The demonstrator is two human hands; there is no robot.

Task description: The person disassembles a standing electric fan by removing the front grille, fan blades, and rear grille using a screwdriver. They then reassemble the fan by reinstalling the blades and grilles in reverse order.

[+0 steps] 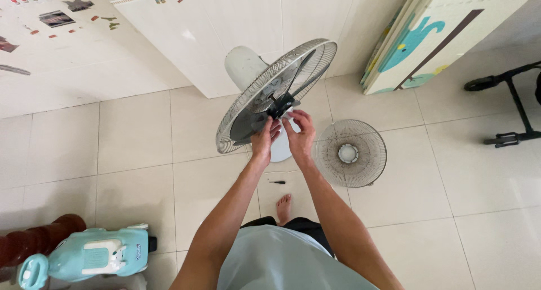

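A white pedestal fan stands on the tiled floor, its rear wire guard still on and dark blades exposed. My left hand and my right hand both reach to the dark hub at the blades' middle, fingers pinched around it. The fan's motor housing shows behind the guard. The detached front guard lies flat on the floor to the right of my right hand. A small dark screwdriver lies on the floor below my hands.
My bare foot is on the tiles. A pale blue ride-on toy and a dark red post sit lower left. A folded play mat leans on the wall upper right; a black frame stands far right.
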